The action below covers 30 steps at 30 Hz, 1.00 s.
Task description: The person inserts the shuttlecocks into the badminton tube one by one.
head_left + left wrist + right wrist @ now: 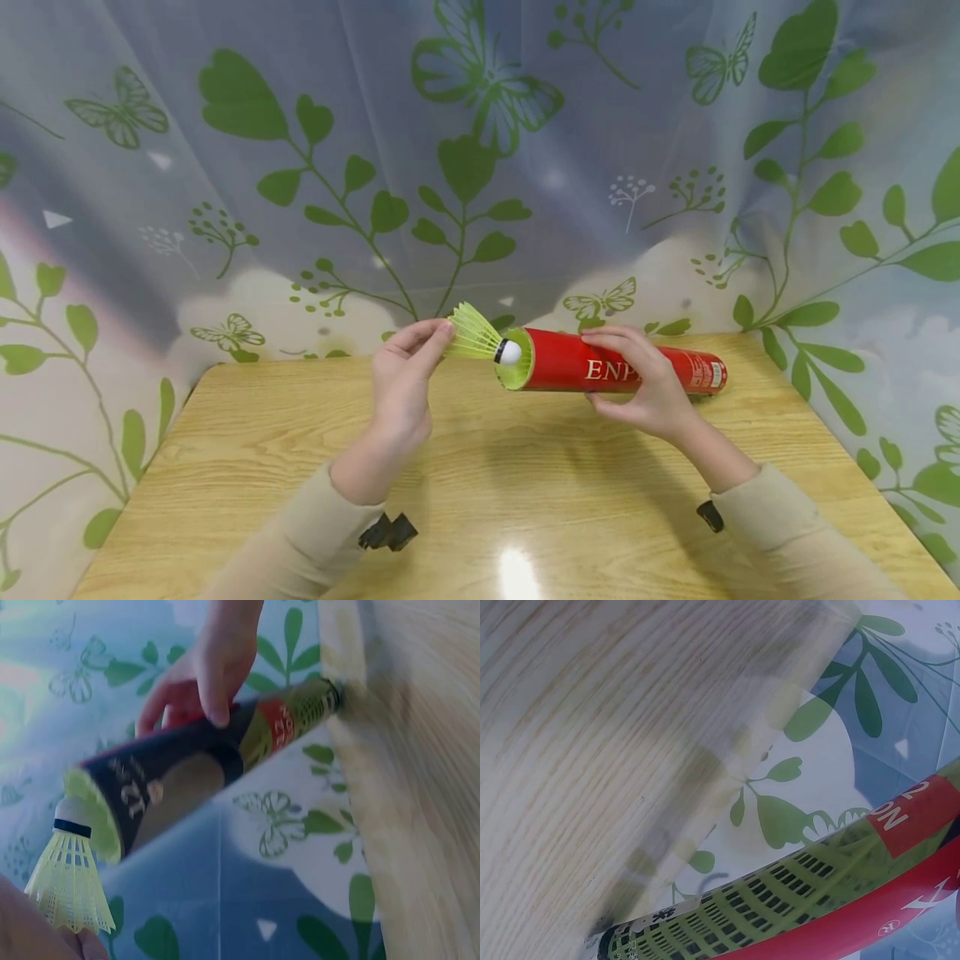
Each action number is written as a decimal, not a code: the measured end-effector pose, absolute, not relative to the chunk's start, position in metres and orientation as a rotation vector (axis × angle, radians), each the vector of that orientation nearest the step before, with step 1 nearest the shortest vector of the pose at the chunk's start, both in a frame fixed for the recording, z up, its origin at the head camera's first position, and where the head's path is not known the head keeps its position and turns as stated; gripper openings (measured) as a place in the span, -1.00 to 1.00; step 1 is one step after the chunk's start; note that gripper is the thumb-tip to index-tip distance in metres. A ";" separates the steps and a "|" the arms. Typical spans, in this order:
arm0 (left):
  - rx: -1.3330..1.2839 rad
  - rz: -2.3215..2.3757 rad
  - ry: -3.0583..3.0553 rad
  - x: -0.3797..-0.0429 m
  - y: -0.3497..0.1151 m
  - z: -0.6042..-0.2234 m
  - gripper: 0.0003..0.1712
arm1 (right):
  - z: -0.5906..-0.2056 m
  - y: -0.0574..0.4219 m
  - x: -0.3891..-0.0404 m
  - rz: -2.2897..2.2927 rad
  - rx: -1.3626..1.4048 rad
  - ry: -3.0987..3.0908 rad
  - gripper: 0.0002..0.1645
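Observation:
A yellow shuttlecock (474, 332) with a white cork and dark band is pinched at its feather edge by my left hand (405, 379). Its cork points right, right at the open mouth of a red shuttlecock tube (558, 360). My right hand (645, 383) grips the tube around its middle, fingers over the top and thumb below. The tube lies nearly level, its far end close over the table. In the left wrist view the shuttlecock (71, 877) overlaps the tube's rim (105, 817). The right wrist view shows the tube's see-through side (750, 907) with yellow-green netting inside.
A wooden table (480, 467) spreads beneath both hands. Behind it hangs a curtain (360, 250) printed with green leaves and butterflies, close to the table's back edge. Dark clips (388, 532) show by the left sleeve.

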<state>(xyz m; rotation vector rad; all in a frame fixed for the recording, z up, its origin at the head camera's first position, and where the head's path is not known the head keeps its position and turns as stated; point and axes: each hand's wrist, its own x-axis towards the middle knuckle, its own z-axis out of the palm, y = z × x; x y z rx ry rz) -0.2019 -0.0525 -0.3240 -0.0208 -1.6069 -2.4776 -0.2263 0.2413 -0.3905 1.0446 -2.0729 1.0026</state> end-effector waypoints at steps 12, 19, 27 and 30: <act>-0.147 -2.361 -1.740 -0.189 -0.030 -0.331 -0.89 | -0.390 0.242 -0.226 1.006 1.031 -2.072 -0.21; -0.455 -2.054 -2.009 -0.187 -0.033 -0.331 -0.90 | -0.391 0.243 -0.226 1.003 1.021 -2.090 -0.21; -0.611 -1.839 -2.151 -0.194 -0.042 -0.328 -0.93 | -0.391 0.243 -0.226 1.010 1.034 -2.075 -0.22; -0.619 -1.806 -2.184 -0.195 -0.044 -0.327 -0.93 | -0.391 0.242 -0.226 1.011 1.037 -2.070 -0.22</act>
